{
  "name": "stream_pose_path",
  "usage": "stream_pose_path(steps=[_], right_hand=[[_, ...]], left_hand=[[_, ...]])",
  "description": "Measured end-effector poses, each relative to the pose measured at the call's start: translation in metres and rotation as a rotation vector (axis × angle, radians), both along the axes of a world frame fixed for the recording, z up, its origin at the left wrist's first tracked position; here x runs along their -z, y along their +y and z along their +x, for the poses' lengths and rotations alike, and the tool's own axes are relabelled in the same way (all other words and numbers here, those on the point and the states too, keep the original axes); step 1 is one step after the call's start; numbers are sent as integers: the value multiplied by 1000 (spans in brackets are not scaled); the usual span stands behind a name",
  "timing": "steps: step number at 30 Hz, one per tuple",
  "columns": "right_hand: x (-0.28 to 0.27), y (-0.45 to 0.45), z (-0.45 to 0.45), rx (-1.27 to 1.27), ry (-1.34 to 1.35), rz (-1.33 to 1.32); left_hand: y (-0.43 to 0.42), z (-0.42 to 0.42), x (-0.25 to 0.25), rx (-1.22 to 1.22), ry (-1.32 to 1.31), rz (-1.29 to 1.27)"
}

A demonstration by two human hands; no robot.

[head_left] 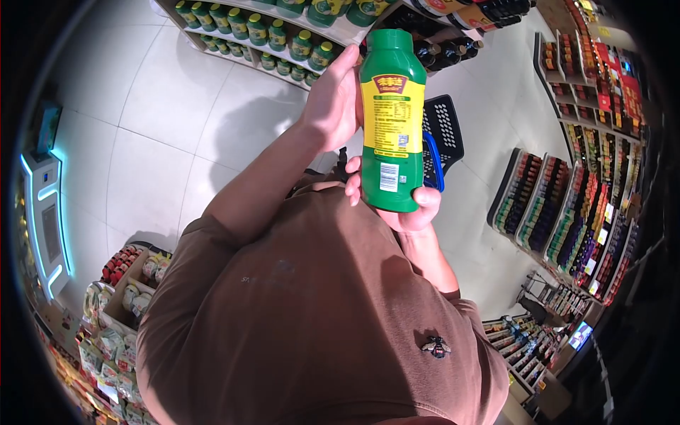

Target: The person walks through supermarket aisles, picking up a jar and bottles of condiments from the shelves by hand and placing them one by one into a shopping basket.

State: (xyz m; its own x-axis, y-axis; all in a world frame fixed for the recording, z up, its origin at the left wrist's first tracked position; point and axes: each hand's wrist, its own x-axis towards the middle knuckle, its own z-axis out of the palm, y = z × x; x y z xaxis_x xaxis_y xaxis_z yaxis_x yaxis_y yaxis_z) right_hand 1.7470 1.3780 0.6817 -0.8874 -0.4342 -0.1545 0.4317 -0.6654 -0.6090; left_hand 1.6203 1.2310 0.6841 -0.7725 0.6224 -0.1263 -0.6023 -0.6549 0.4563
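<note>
A green plastic jar [393, 152] with a green lid and a yellow printed label is held up in front of my chest, its lid end away from me. My right hand [411, 216] grips the jar's bottom end, thumb on the right side and fingertips showing on the left. Along the upper left side of the jar lies my left hand [333, 103], closed against it with the thumb by the lid; its other fingers are hidden behind the jar. The label's small print and barcode face me.
A black shopping basket [446, 117] with a blue handle is partly hidden behind the jar. Shelves of similar green jars [257, 32] and dark bottles [450, 51] stand ahead. Stocked racks [545, 205] line the right. Packaged goods [110, 354] sit at lower left, beyond tiled floor [159, 134].
</note>
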Motion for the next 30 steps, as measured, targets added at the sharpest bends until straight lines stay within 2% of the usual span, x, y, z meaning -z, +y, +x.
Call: stream_pose_path(steps=[3,6,9,15,30], right_hand=[[2,-1,5,-30,-69,-106],[4,-1,6,-59,-93,-191],[8,3,7,-94,-114,-245],[3,0,4,-136,-126,-209],[0,-7,3,-190,-138,-237]], left_hand=[[3,5,-4,122,-25,122],[9,7,12,204,-27,324],[11,10,16,209,-20,376],[6,12,10,186,-54,258],[-3,16,-9,146,-132,202]])
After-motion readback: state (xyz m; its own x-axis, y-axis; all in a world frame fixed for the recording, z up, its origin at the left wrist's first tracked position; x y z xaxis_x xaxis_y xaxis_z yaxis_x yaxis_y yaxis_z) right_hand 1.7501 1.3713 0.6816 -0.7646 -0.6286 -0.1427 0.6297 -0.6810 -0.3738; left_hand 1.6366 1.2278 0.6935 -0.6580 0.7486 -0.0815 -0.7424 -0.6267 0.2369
